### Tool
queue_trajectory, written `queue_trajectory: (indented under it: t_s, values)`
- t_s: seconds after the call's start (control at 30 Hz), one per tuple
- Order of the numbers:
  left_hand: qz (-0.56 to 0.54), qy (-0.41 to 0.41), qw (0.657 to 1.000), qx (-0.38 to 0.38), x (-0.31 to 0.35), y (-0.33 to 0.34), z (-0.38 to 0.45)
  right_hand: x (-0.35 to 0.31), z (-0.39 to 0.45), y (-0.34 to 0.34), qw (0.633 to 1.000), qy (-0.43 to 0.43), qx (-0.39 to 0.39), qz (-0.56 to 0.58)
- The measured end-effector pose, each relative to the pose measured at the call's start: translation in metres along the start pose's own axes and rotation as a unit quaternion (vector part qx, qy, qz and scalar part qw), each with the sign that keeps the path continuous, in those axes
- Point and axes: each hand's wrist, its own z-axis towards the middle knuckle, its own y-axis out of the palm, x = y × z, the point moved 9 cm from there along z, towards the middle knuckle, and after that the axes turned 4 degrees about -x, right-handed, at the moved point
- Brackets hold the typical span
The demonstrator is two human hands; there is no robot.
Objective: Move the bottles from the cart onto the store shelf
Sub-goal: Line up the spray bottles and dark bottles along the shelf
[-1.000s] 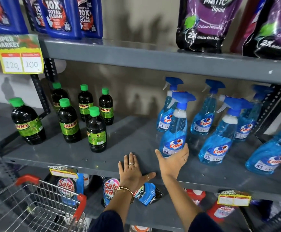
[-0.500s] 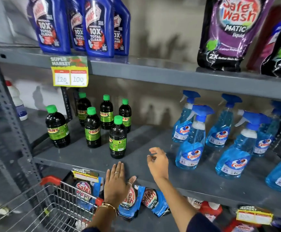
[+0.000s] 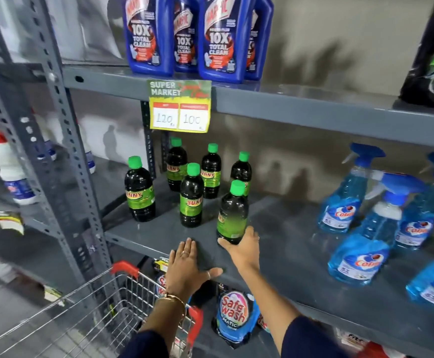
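Several dark Sunny bottles with green caps stand upright on the grey middle shelf (image 3: 285, 257). The front one (image 3: 232, 213) stands near the shelf's front edge, and my right hand (image 3: 243, 250) wraps its base, thumb on the left and fingers behind on the right. My left hand (image 3: 187, 267) lies flat and open on the shelf's front edge, just left of that bottle. The wire cart (image 3: 81, 319) with red handle corners sits at the lower left below the shelf; no bottle shows in the part of it I see.
Blue Colin spray bottles (image 3: 365, 241) crowd the shelf's right side. Blue Harpic bottles (image 3: 221, 37) stand on the upper shelf above a yellow price tag (image 3: 179, 107). Safe Wash pouches (image 3: 234, 316) lie on the lower shelf. A perforated grey upright (image 3: 63, 151) rises at the left.
My right hand moved left from the spray bottles to the front dark bottle and closed on its base. My left hand stayed on the shelf edge. The view swung left.
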Motion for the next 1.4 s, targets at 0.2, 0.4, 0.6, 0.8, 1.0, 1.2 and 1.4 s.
queue_trajectory:
  t_s: [0.2,0.4,0.6,0.8,1.0,1.2,1.4]
  values:
    - [0.000,0.009,1.000,-0.007,-0.001,0.005,0.002,-0.006,0.015,0.003,0.998,0.014,0.057,-0.010]
    - [-0.003,0.011,1.000,-0.004,-0.003,0.007,0.002,-0.008,0.036,0.006,0.998,-0.023,-0.036,0.051]
    - [-0.001,0.010,1.000,0.010,-0.003,0.006,0.003,-0.013,0.043,0.017,0.986,-0.026,-0.134,0.099]
    - [0.004,0.008,1.000,0.015,-0.005,0.008,0.005,-0.015,0.042,0.026,0.979,-0.023,-0.168,0.108]
    - [0.011,0.015,1.000,0.011,-0.002,0.005,0.001,-0.013,0.033,0.022,0.982,0.007,-0.154,0.106]
    - [-0.010,-0.057,0.998,0.030,-0.021,-0.001,-0.002,-0.039,-0.006,-0.013,0.985,-0.144,0.041,0.091]
    - [-0.009,-0.075,0.997,0.005,-0.030,-0.008,0.004,-0.084,-0.039,0.016,0.954,-0.296,0.025,-0.041]
